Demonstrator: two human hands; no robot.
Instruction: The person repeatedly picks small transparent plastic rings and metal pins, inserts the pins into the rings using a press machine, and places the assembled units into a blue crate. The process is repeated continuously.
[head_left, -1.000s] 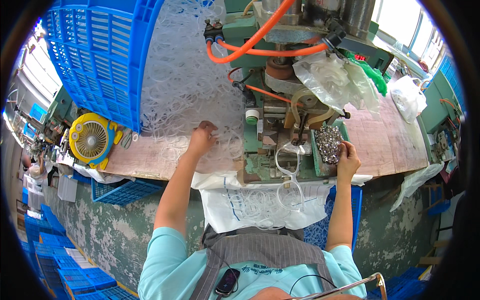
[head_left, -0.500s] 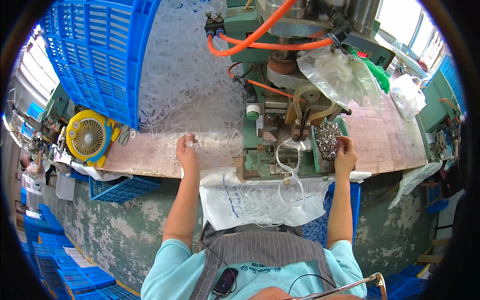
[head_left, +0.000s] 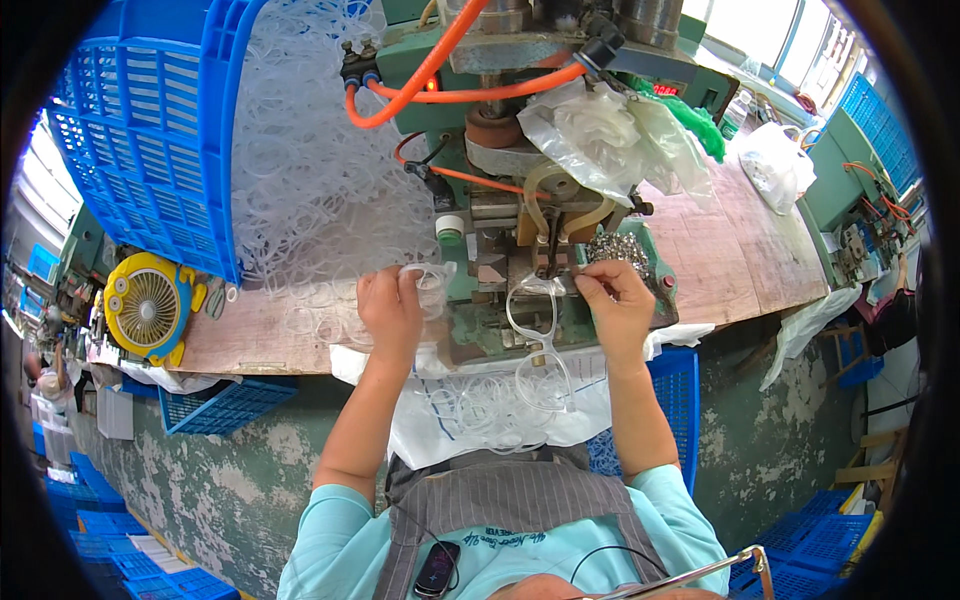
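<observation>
My left hand [head_left: 390, 308] is closed, pinching a clear plastic eyeglass frame [head_left: 436, 276] over the bench, left of a green press machine [head_left: 500, 345]. Another clear eyeglass frame [head_left: 547, 350] hangs down from the press's jig, one end under the tool and its lower lens ring past the bench edge. My right hand [head_left: 622, 310] is beside that end, thumb and fingers pinched close to the jig; whatever is between the fingertips is too small to make out. Behind the right hand, a green tray holds a heap of small shiny metal parts [head_left: 618, 248], partly hidden.
A large pile of clear frames [head_left: 320, 170] spreads across the bench, beside a tilted blue crate [head_left: 150, 130]. A yellow and blue fan [head_left: 147, 305] stands at left. More frames lie on white cloth [head_left: 410, 425] at my lap. Orange hoses [head_left: 480, 95] and plastic bags [head_left: 610, 140] hang around the press.
My right hand has moved left from the tray of metal parts to the jig. My left hand now has a clear eyeglass frame lifted beside the press. The whole view has shifted somewhat.
</observation>
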